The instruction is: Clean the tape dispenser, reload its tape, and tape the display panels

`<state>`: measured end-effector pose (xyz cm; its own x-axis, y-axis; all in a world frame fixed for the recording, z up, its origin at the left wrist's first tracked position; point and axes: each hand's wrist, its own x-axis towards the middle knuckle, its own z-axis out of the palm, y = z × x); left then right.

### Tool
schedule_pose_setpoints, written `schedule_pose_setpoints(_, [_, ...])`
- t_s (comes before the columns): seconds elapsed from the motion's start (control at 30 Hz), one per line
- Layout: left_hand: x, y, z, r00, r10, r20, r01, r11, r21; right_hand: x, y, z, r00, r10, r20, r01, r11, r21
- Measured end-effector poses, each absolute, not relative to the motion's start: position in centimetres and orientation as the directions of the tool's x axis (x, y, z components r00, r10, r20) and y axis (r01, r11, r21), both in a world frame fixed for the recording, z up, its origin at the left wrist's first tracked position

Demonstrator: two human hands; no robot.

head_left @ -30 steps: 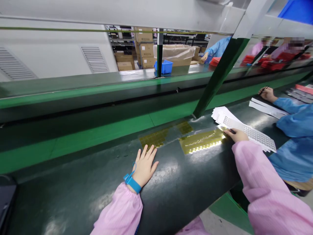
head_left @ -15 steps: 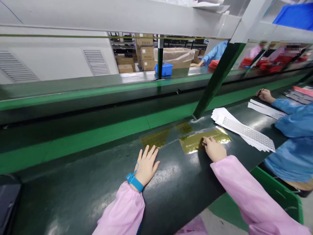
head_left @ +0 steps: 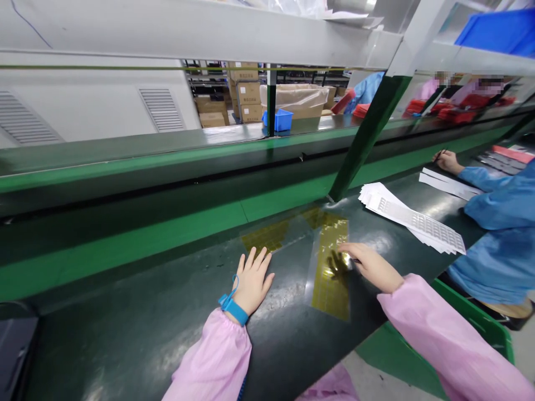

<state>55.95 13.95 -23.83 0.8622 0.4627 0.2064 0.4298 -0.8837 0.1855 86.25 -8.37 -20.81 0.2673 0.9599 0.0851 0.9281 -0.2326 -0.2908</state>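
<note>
Flat on the dark green bench [head_left: 137, 312], my left hand [head_left: 251, 281] rests with its fingers spread, a blue wrist strap [head_left: 234, 311] around its wrist. Its fingertips reach the near edge of a yellow see-through film piece [head_left: 267, 236]. My right hand [head_left: 371, 266] has its fingers closed at the right edge of a larger yellow film sheet [head_left: 328, 295], which shows small printed shapes and a dark reflection. A small dark item shows under these fingers; its kind is unclear. Another yellow film piece [head_left: 312, 216] lies behind, partly covered by the sheet.
White label sheets [head_left: 413, 220] lie fanned to the right, near a co-worker's blue sleeve [head_left: 497, 206]. That co-worker's hand [head_left: 448, 161] holds a thin dark tool. A green post [head_left: 368, 139] rises behind the films. A green bin [head_left: 401, 356] stands below the bench edge.
The larger yellow film sheet has turned from lying sideways to pointing toward me. My right hand has shifted slightly along with it. My left hand has stayed in place.
</note>
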Motion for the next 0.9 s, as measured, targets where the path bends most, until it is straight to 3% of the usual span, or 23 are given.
schedule_pose_setpoints(0.1, [55.9, 14.0, -23.8, 0.862, 0.463, 0.208, 0.428, -0.883, 0.191, 82.3, -8.1, -21.8, 0.348, 0.931, 0.113, 0.914, -0.310, -0.261])
schedule_pose_setpoints(0.2, [55.9, 14.1, -23.6, 0.866, 0.459, 0.199, 0.426, -0.885, 0.187, 78.1, -7.3, -22.9, 0.318, 0.945, 0.073, 0.936, -0.301, -0.184])
schedule_pose_setpoints(0.27, [55.9, 14.1, -23.5, 0.869, 0.457, 0.192, 0.427, -0.886, 0.179, 77.3, -7.6, -22.7, 0.189, 0.982, 0.006, 0.966, -0.185, -0.181])
schedule_pose_setpoints(0.37, [55.9, 14.1, -23.5, 0.871, 0.454, 0.188, 0.427, -0.888, 0.170, 80.1, -9.6, -20.9, -0.110, 0.989, -0.100, 0.942, 0.072, -0.327])
schedule_pose_setpoints(0.43, [55.9, 14.1, -23.5, 0.872, 0.451, 0.189, 0.424, -0.890, 0.168, 82.8, -11.5, -19.4, -0.167, 0.980, -0.112, 0.915, 0.112, -0.387])
schedule_pose_setpoints(0.53, [56.0, 14.2, -23.5, 0.874, 0.446, 0.194, 0.418, -0.892, 0.171, 84.5, -13.8, -18.6, 0.075, 0.995, -0.065, 0.949, -0.091, -0.301])
schedule_pose_setpoints(0.63, [56.0, 14.4, -23.6, 0.876, 0.439, 0.201, 0.409, -0.896, 0.175, 82.7, -14.6, -20.6, 0.355, 0.934, 0.031, 0.923, -0.345, -0.169])
schedule_pose_setpoints(0.73, [56.0, 14.6, -23.6, 0.880, 0.430, 0.202, 0.400, -0.900, 0.174, 81.5, -15.2, -23.8, 0.480, 0.873, 0.092, 0.877, -0.472, -0.095])
schedule_pose_setpoints(0.9, [56.0, 14.7, -23.6, 0.881, 0.431, 0.194, 0.403, -0.899, 0.170, 86.4, -17.0, -25.9, 0.609, 0.788, 0.087, 0.791, -0.596, -0.140])
